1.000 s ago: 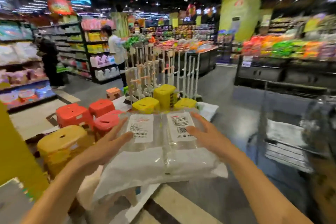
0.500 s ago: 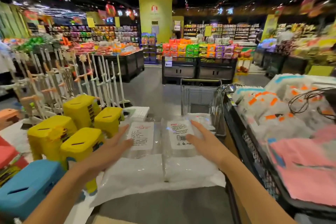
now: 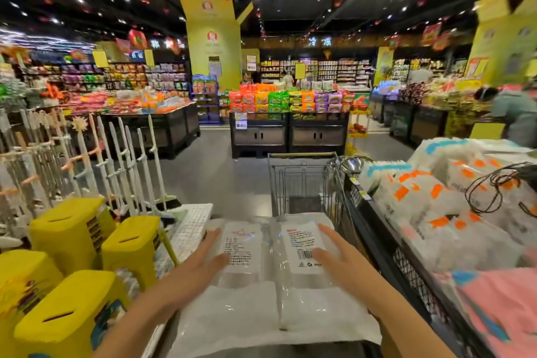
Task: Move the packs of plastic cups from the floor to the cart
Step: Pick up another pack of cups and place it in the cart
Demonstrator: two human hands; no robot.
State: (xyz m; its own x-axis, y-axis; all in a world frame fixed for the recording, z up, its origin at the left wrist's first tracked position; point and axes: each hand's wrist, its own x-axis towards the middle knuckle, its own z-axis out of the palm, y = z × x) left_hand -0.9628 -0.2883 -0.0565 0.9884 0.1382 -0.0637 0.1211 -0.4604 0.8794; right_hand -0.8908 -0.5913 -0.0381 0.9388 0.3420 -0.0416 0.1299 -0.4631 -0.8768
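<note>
Two clear packs of plastic cups [image 3: 261,293] with white printed labels lie side by side, held up in front of me. My left hand [image 3: 200,263] presses the left pack with straight spread fingers. My right hand [image 3: 338,261] presses the right pack the same way. Just beyond the packs stands the wire shopping cart [image 3: 300,155], its near end hidden behind them. Whether anything lies inside the cart cannot be seen.
Yellow plastic stools [image 3: 72,229] crowd the floor at my left, with white rack stands [image 3: 122,166] behind them. A black mesh display bin [image 3: 406,264] of white and pink packs runs along my right. Black display tables [image 3: 290,136] stand ahead. A person [image 3: 514,113] bends at the far right.
My view has swung right, from the red and yellow stools to the cart and the bin. Both hands have carried the packs along and now hold them close before the cart.
</note>
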